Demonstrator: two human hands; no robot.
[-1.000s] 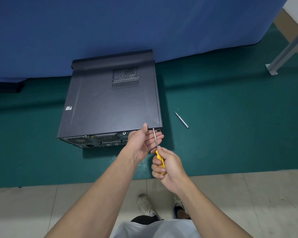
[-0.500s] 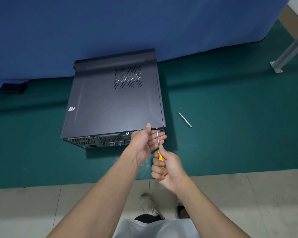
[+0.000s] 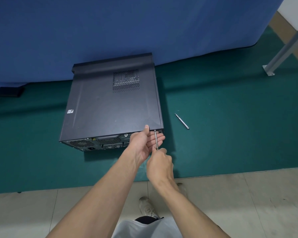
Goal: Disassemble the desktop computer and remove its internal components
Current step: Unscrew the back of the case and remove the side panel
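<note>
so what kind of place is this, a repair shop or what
Likely a makeshift work area, not a proper shop: the computer lies on a green mat, a blue curtain hangs behind, tiled floor underfoot.

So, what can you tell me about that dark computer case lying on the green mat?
The computer case is a dark grey, metal-looking box lying on its side on the green mat, far end by the blue cloth. Its top panel has a perforated vent and a sticker. The rear panel faces the person, showing grilles and ports. The left hand rests its thumb on the near top edge; the right hand holds a screwdriver against the rear's top edge.
</note>
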